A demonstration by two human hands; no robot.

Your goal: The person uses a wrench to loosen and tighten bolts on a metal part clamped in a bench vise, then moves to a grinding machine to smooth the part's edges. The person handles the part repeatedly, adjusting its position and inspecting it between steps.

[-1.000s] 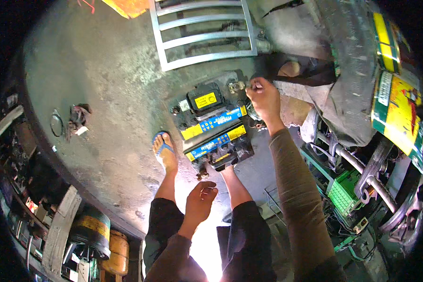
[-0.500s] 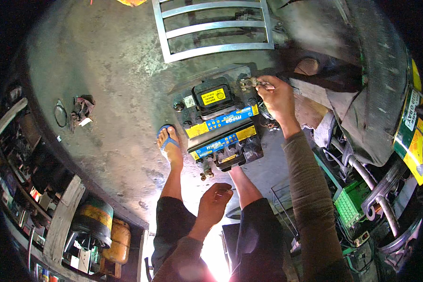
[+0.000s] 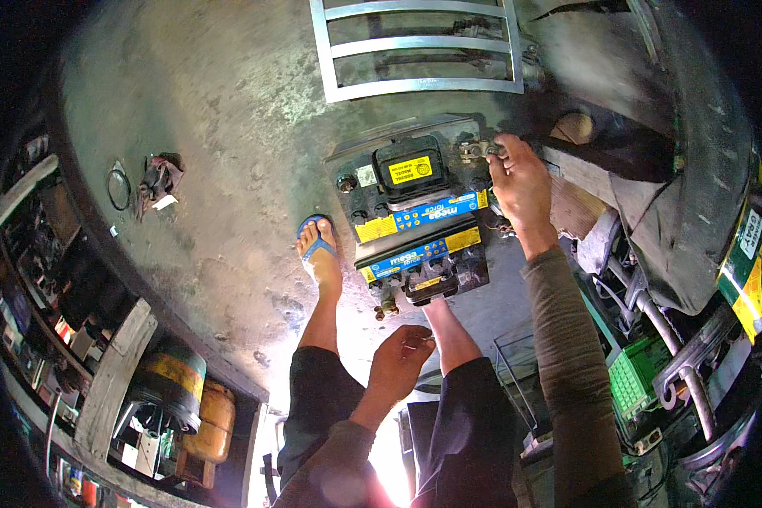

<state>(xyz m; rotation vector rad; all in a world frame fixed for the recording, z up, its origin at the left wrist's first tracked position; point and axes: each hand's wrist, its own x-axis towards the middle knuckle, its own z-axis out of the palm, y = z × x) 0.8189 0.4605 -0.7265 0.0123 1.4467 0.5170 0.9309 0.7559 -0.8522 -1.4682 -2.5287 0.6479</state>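
Two black car batteries with blue and yellow labels stand side by side on the floor, the far battery (image 3: 457, 182) touching or almost touching the near battery (image 3: 474, 262). My right hand (image 3: 523, 182) is closed at the far battery's right end, its fingertips on a metal terminal clamp (image 3: 476, 151). My left hand (image 3: 398, 364) hovers below the near battery with fingers pinched together; whatever is in them is too small to make out. Another terminal clamp (image 3: 387, 308) sits at the near battery's lower left corner, apart from my left hand.
A silver metal frame (image 3: 423, 85) lies beyond the batteries. To the right are a large tyre (image 3: 711, 161), a green crate (image 3: 633, 377) and metal rods. Shelving with a wooden post (image 3: 114, 381) runs along the left. A dark rag (image 3: 159, 178) lies on the floor.
The whole view has shifted, so the batteries appear farther right. My right hand stays at the clamp with its fingers slightly re-set. My left hand remains pinched below the near battery.
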